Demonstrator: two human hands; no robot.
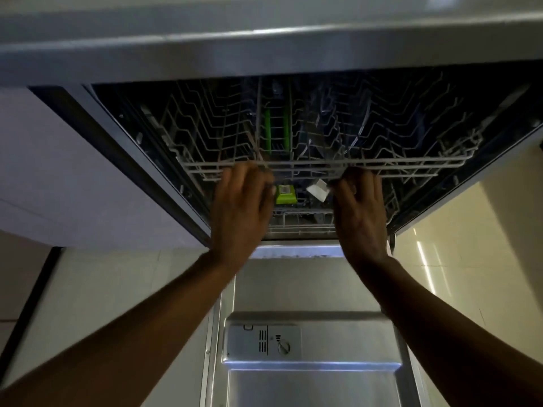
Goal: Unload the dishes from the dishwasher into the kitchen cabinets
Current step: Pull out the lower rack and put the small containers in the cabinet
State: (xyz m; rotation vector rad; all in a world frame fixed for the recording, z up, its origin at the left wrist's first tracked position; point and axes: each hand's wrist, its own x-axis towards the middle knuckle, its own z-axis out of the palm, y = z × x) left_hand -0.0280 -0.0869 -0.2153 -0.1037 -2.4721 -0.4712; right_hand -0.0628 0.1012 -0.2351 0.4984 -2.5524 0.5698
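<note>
The dishwasher stands open below the countertop, its steel door (311, 377) folded down toward me. A grey wire upper rack (411, 164) fills the dark opening. My left hand (239, 207) curls its fingers on the rack's front rail left of centre. My right hand (360, 212) grips the same rail right of centre. Inside the rack I see green plastic strips (267, 130) and no clear dishes. Below the rail sit a green clip (285, 194) and a white tab (318, 189). Part of the lower rack (299, 221) shows between my hands.
The grey countertop edge (264, 51) overhangs the opening. A pale cabinet front (73, 171) is on the left. Glossy floor tiles (458, 245) lie on the right. The detergent dispenser (264, 343) sits in the open door.
</note>
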